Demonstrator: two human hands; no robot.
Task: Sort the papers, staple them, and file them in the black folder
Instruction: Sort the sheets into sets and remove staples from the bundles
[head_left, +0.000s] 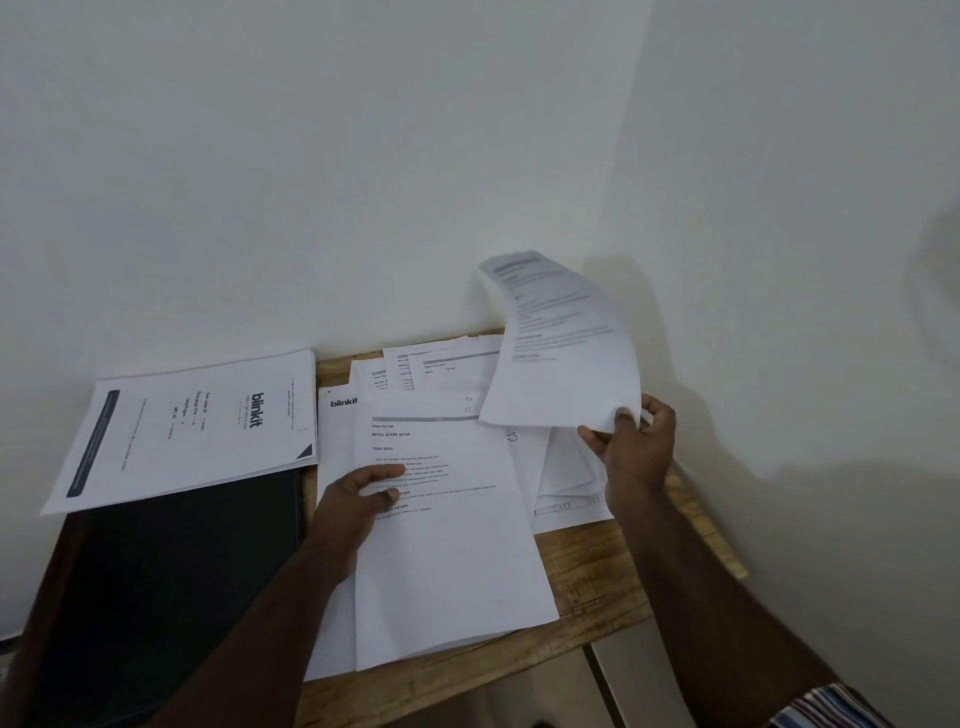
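- The right hand (631, 447) pinches the lower corner of a lifted sheet (563, 348) between thumb and fingers; the sheet stands up off the pile, curling back toward the white wall (363, 156), its print blurred
- The left hand (353, 499) rests on the top sheet (452, 545) of the near stack, thumb lying across the printed lines and the other fingers tucked at the sheet's left edge; whether they curl under the paper I cannot tell
- That top sheet carries the headings "INITIAL SCENE SETUP" and "TASK GOAL"; it lies lengthwise toward the person, its near end hanging past the tabletop (587, 566) edge
- Beneath it, at the left, a sheet with a "blinkit" logo (344, 402) shows; further loose papers (441, 364) fan out behind toward the wall, and more (569, 493) lie under the right hand
- The black folder (171, 582) lies closed at the left of the wooden tabletop, just beside the near stack
- A separate set of blinkit pages (192, 431) sits across the folder's far end, turned sideways, overhanging it on the left
- A striped sleeve (831, 706) shows at the bottom right on the right arm
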